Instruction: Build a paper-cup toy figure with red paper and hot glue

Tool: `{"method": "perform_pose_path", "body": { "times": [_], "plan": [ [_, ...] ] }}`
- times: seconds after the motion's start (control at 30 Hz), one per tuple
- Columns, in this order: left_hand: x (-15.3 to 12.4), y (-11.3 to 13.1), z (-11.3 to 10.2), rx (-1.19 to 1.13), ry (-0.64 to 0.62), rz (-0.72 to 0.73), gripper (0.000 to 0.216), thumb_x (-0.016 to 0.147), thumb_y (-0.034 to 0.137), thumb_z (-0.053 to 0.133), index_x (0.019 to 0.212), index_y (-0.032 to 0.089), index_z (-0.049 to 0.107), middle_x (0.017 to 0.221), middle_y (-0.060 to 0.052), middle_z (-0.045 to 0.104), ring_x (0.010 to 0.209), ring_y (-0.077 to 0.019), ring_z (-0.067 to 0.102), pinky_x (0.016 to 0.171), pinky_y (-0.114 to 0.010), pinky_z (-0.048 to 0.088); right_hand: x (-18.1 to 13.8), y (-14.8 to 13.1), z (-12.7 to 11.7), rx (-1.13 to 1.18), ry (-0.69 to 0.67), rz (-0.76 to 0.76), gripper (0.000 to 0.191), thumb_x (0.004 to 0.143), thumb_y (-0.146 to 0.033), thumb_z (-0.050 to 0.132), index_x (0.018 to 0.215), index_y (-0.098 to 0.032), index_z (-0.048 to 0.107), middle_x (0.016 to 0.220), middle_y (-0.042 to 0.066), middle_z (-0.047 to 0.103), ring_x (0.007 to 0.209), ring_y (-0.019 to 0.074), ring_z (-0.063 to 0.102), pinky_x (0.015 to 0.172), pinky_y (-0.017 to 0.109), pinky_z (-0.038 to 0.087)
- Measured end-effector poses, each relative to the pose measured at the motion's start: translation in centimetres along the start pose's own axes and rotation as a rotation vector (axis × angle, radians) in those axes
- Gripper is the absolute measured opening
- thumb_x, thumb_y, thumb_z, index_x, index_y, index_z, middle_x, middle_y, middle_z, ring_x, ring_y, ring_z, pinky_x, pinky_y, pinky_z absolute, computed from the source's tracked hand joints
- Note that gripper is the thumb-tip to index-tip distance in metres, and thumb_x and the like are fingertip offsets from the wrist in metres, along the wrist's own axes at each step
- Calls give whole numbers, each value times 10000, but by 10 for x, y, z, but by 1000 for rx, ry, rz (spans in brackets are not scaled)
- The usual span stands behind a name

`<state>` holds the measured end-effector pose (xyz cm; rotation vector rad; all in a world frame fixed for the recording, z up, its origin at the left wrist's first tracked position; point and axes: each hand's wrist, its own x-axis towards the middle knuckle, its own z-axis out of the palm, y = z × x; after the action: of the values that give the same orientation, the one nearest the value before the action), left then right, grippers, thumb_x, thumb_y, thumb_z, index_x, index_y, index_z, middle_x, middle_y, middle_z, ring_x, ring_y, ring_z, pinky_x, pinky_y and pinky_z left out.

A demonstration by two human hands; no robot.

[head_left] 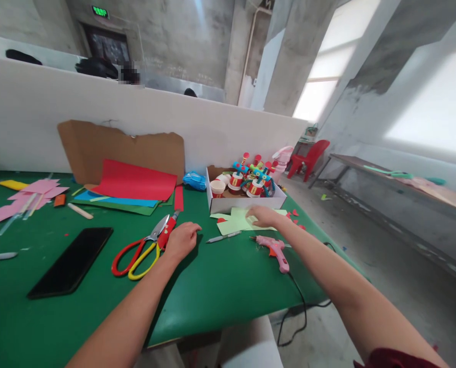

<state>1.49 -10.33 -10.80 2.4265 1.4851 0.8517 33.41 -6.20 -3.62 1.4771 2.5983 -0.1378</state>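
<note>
A: Where are my hands?

B: Your right hand (264, 215) lies flat on the pale green paper (235, 220), fingers together and stretched out, pressing the sheet onto the table (212, 291) just in front of the white box (228, 203). Your left hand (182, 240) rests on the table with fingers loosely curled, clamped on nothing, its knuckles touching the red handle of the pliers (169, 230), with the scissors (138, 253) just beside.

A: How do I expect that paper to handle?

B: I judge it light, thin and floppy. It slides easily on the green surface and creases if I pinch hard. I'd take it by a free edge or corner, thumb under, fingers on top.

A: Anything close that gets in my way?

B: A pen (223, 237) lies just left of the sheet, and the pink glue gun (276, 249) sits near it, under my forearm, its cord trailing off the table edge. Small red scraps (294, 217) lie about the sheet.
</note>
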Motion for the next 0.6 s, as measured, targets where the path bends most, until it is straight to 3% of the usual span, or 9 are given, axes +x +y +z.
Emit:
{"method": "perform_pose_path", "body": {
  "times": [0.27, 0.37, 0.6],
  "plan": [
    [0, -4, 3, -12, -8, 16, 328, 799, 119, 418, 881, 224, 718, 861, -38, 722, 840, -184, 657, 776, -291, 509, 15, 9, 12, 18, 3, -85, 592, 625, -210, 796, 1187, -171, 615, 1177, 133, 646, 1061, 276, 598, 910, 392, 453],
    [1, -4, 2, -20, -21, 26, 332, 800, 107, 416, 882, 217, 718, 861, -47, 723, 843, -190, 661, 765, -292, 506, 17, 13, 14, 20, -14, -72, 529, 619, -220, 809, 1115, -136, 647, 1090, 138, 666, 983, 268, 610, 853, 378, 466],
    [1, -4, 2, -19, -31, 24, 327, 803, 101, 422, 870, 221, 719, 862, -43, 725, 847, -191, 661, 773, -290, 503, 11, 31, 7, 16, 4, 38, 176, 731, -145, 690, 906, -130, 693, 982, 112, 676, 920, 225, 612, 822, 335, 459]
  ]
}}
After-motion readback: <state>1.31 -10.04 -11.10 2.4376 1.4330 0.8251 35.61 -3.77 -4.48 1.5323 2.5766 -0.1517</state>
